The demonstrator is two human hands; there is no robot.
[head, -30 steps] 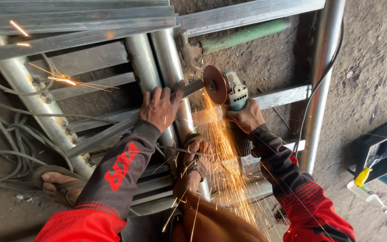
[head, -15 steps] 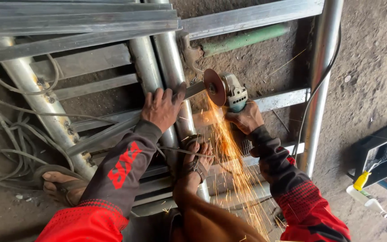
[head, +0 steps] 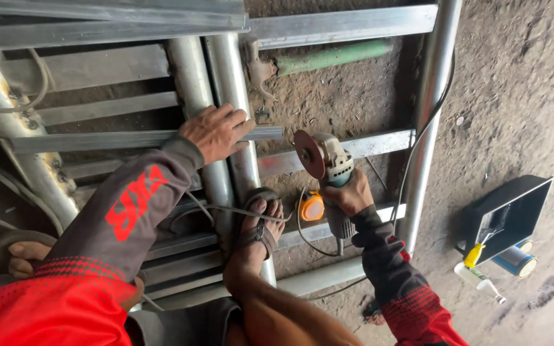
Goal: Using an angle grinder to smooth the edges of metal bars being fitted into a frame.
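Note:
My left hand (head: 215, 131) presses down on a flat grey metal bar (head: 97, 140) where it crosses two upright steel pipes (head: 237, 96). My right hand (head: 352, 195) grips the body of an angle grinder (head: 329, 168). Its disc (head: 308, 154) stands just right of the bar's cut end and throws no sparks. My sandalled foot (head: 259, 221) rests on the pipe below my left hand.
A steel frame of pipes and flat bars (head: 354, 22) lies on the dirt ground. An orange tape measure (head: 311, 207) sits by the grinder. A green pipe (head: 328, 57) lies at the back. A black box (head: 506, 214), a can and a tube stand at right.
The sparks have stopped. The grinder has lifted off the bar and moved slightly right. My left hand stays on the bar.

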